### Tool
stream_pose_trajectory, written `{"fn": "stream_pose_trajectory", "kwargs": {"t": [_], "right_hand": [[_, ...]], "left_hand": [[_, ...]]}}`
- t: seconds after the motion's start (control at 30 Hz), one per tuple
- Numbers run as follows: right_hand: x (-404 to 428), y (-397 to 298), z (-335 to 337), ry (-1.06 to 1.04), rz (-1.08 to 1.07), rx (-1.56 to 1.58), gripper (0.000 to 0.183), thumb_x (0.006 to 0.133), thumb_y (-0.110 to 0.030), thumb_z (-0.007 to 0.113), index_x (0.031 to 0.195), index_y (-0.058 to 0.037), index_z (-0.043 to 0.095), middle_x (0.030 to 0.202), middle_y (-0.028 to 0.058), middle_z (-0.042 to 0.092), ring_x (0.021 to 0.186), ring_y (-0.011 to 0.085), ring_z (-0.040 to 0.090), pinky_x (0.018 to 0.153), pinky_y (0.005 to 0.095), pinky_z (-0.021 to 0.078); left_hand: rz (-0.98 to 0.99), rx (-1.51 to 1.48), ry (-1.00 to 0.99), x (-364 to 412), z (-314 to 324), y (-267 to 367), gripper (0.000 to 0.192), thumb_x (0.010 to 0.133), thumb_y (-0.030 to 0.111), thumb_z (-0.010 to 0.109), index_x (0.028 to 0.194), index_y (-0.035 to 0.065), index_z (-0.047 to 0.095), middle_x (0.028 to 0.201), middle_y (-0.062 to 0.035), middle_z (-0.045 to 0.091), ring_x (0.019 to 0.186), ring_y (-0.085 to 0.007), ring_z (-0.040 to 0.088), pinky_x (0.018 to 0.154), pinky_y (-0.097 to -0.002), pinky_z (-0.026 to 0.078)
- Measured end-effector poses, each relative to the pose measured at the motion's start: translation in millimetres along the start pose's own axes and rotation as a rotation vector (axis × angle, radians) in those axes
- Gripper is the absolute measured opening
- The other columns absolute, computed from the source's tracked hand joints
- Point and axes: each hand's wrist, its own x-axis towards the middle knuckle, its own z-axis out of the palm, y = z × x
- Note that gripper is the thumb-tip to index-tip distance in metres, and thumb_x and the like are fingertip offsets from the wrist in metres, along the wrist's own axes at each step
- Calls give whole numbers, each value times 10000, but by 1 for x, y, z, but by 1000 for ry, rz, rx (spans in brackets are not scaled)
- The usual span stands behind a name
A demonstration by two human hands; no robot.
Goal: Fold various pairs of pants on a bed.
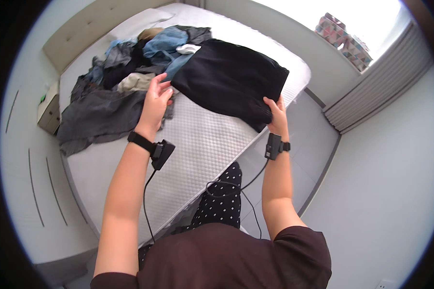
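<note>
A black cloth garment (231,77), its exact kind unclear, is spread over the right part of the bed, with one end raised in my right hand (277,113). The thumb of that hand lies over the garment's edge and the fingers are behind it. My left hand (158,95) is beside the garment's left corner, fingers apart, with nothing seen in it. Below and left of that hand lies a dark grey garment (105,112). Beyond it is a heap with blue denim (164,43), a beige garment (135,82) and a small white cloth (188,49).
A white quilted mattress (202,141) bears the clothes, with a padded headboard (90,27) at the far left. A nightstand (50,110) stands left. Patterned boxes (331,30) sit on the windowsill near a grey curtain (376,83). Cables from devices on both wrists hang before me.
</note>
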Motion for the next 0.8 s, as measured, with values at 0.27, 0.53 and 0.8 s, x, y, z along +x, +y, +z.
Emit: {"fn": "stream_pose_trajectory", "kwargs": {"t": [0.27,0.53,0.8], "right_hand": [[64,148,-170,589,-156,-856,552,678,-136,696,1154,46,485,1101,215,595,1030,332,574,922,371,427],[67,143,-158,570,-219,-855,522,711,-104,664,1167,54,463,1095,231,590,1023,358,576,904,388,431],[86,100,-69,516,-367,-1080,495,703,-105,682,1132,67,506,1081,241,594,1005,382,576,913,404,435]], "left_hand": [[-535,334,-175,-76,-55,-133,346,875,233,572,1193,109,517,1126,-46,555,987,-150,517,745,-320,437],[-839,380,98,-192,-158,-181,247,886,228,549,1100,105,555,1016,-15,563,935,-122,508,718,-298,432],[-789,323,435,-231,-215,-163,247,884,235,549,1094,108,571,974,3,575,879,-115,519,693,-299,445]]}}
